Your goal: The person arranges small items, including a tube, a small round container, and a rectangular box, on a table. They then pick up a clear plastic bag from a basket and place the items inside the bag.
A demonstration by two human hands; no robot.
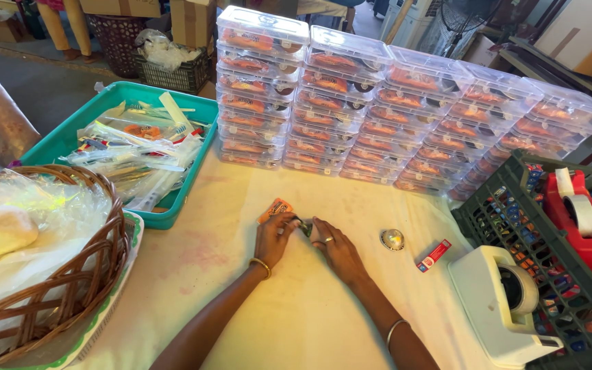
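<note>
My left hand and my right hand meet at the middle of the cloth-covered table. Together they pinch a small dark object between their fingertips. An orange packet lies under the fingers of my left hand, partly hidden. A round shiny disc rests on the cloth just right of my right hand, and a small red box lies beyond it.
Stacks of clear lidded boxes with orange contents line the far side. A teal tray of plastic-wrapped items sits at left, a wicker basket at near left. A white tape dispenser and dark crate holding a red dispenser stand right.
</note>
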